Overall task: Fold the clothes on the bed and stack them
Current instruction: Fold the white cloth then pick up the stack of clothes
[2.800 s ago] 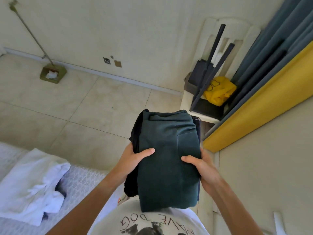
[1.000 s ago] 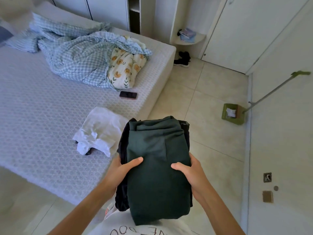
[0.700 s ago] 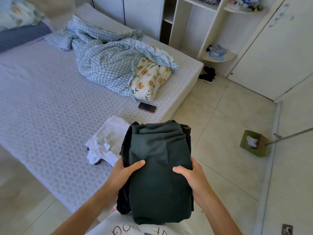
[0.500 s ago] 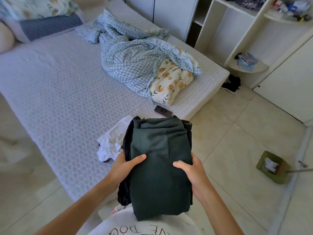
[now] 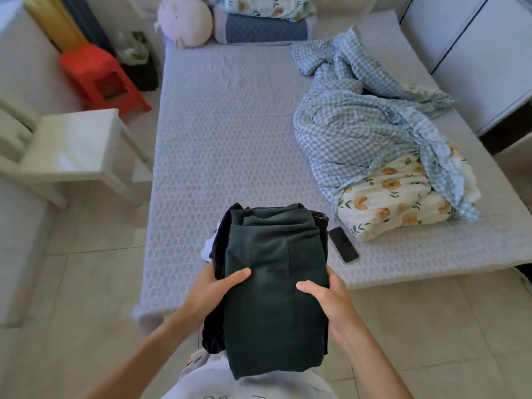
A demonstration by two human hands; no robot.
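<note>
The person holds a folded stack of dark clothes point(image 5: 273, 298) in front of the chest, with a dark green woven garment on top and black garments under it. The left hand point(image 5: 211, 292) grips the left edge and the right hand point(image 5: 331, 298) grips the right edge. Each thumb lies flat across the green top layer, and the other fingers go under the pile, so I cannot see them. Both hands are closed around the stack from 2 sides, and no hand is free.

By my judgement the step in hand is carrying: the folding of these pieces looks finished, and the stack is in the air above the near edge of the grey-white quilted bed point(image 5: 224, 145), not yet put down. The next move probably calls for lowering the pile flat on a free part of the mattress, with both sides kept level so the layers do not slide, and only then loosening the grip.

Just behind the left corner of the stack, a small piece of crumpled white cloth point(image 5: 206, 250) is visible on the bed; it seems not folded yet. A black phone point(image 5: 343, 244) lies beside the stack on the right, so the pile should land apart from it. Farther on the right lies a crumpled blue checked quilt with a floral lining point(image 5: 374, 145).
</note>
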